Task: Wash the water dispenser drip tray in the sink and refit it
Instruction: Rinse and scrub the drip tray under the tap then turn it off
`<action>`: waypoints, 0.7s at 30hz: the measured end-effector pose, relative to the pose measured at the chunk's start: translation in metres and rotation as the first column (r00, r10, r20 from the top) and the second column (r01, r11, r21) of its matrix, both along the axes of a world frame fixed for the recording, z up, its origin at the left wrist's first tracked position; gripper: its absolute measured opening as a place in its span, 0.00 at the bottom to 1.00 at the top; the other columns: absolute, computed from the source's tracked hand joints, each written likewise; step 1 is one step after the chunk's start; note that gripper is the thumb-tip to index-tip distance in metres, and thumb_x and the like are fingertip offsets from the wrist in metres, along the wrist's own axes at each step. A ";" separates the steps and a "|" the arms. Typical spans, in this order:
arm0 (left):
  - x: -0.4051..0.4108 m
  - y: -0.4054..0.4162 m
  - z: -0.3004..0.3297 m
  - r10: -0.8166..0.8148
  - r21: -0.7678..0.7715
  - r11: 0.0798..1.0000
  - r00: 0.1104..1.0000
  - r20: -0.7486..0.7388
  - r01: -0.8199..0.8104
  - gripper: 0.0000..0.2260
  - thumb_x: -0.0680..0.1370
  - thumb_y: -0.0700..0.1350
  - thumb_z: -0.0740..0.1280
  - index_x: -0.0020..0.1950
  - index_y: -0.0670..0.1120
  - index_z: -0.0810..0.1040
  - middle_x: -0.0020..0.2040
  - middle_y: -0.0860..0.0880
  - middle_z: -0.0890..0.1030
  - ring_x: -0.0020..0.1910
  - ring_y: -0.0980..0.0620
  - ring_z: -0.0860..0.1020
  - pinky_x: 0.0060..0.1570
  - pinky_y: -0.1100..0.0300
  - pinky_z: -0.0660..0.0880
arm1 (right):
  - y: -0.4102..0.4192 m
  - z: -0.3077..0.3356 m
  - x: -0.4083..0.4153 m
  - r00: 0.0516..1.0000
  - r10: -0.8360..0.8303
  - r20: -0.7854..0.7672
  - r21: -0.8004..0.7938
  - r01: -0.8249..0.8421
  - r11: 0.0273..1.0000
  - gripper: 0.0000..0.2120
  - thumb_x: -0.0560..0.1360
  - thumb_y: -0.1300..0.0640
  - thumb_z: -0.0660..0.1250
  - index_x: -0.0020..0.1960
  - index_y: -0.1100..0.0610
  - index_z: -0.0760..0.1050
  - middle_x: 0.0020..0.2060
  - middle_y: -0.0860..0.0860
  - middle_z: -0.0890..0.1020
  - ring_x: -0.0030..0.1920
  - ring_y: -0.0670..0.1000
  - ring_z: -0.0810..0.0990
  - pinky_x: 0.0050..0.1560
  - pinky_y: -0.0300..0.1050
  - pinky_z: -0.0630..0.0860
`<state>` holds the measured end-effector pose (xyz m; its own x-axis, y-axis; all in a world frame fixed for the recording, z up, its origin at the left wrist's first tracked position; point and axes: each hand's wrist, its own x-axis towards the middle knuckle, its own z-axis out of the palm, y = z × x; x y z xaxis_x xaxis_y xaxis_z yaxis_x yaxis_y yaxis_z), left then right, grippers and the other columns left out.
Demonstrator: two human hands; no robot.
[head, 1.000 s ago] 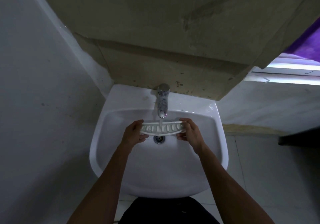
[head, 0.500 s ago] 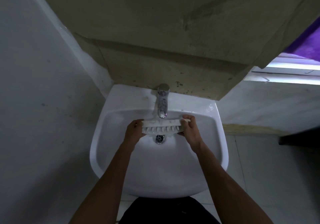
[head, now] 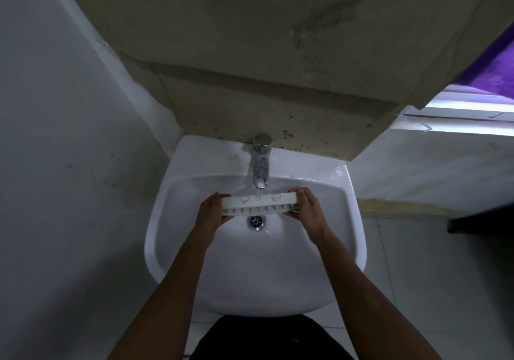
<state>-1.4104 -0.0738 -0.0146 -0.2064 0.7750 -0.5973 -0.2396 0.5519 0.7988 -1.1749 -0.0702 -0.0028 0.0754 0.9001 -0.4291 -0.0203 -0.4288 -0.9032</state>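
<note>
Long white slotted plastic drip tray (head: 260, 204) sits under chrome tap (head: 261, 165) w/ water running, above drain (head: 256, 221); white ceramic sink (head: 357, 229) rim well apart all round. Left hand (head: 212, 211) fingers curl round 9 o'clock end, right hand (head: 309, 209) round 3 o'clock end. Tray ends hidden by fingers.

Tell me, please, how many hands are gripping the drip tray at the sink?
2. The left hand grips the left end of the drip tray, and the right hand grips its right end, under the tap and above the drain.
</note>
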 end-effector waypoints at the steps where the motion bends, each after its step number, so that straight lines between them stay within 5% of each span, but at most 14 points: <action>1: -0.001 -0.001 0.000 0.008 -0.012 1.000 1.000 0.002 -0.008 0.14 0.83 0.46 0.55 0.47 0.44 0.79 0.50 0.40 0.78 0.46 0.47 0.79 0.38 0.59 0.81 | -0.001 0.002 0.001 1.000 0.007 -0.005 -0.006 -0.007 1.000 0.15 0.86 0.54 0.52 0.59 0.62 0.73 0.49 0.63 0.81 0.52 0.59 0.82 0.47 0.50 0.84; 6: -0.004 -0.004 -0.001 0.075 -0.109 0.992 0.995 0.062 -0.068 0.15 0.83 0.49 0.55 0.55 0.42 0.77 0.48 0.41 0.79 0.42 0.48 0.79 0.32 0.59 0.81 | -0.002 0.010 -0.001 0.998 0.061 -0.001 -0.048 -0.061 0.997 0.14 0.85 0.50 0.55 0.64 0.56 0.72 0.52 0.65 0.80 0.53 0.63 0.83 0.46 0.54 0.84; 12: -0.005 -0.004 0.007 0.134 -0.182 0.976 0.988 0.073 -0.119 0.16 0.82 0.55 0.56 0.49 0.45 0.74 0.43 0.45 0.78 0.40 0.49 0.77 0.38 0.55 0.76 | -0.003 0.014 -0.004 0.993 0.083 -0.079 -0.084 -0.090 0.992 0.14 0.82 0.54 0.61 0.67 0.52 0.71 0.46 0.57 0.81 0.47 0.57 0.83 0.47 0.52 0.84; 16: -0.007 -0.001 0.010 0.065 -0.193 0.980 0.997 0.051 -0.054 0.19 0.81 0.59 0.56 0.49 0.45 0.76 0.44 0.44 0.80 0.40 0.48 0.79 0.36 0.56 0.76 | -0.004 0.014 -0.005 0.998 0.050 -0.044 -0.072 -0.053 0.996 0.13 0.83 0.54 0.61 0.64 0.59 0.74 0.44 0.59 0.82 0.38 0.56 0.83 0.39 0.46 0.84; 21: -0.007 -0.003 0.009 0.023 -0.147 0.989 1.000 0.017 -0.020 0.19 0.80 0.60 0.56 0.53 0.46 0.76 0.45 0.46 0.81 0.40 0.49 0.81 0.38 0.58 0.76 | -0.003 0.015 -0.003 0.996 0.055 -0.065 -0.072 -0.060 0.996 0.13 0.84 0.54 0.60 0.62 0.60 0.77 0.44 0.60 0.83 0.39 0.58 0.83 0.39 0.46 0.84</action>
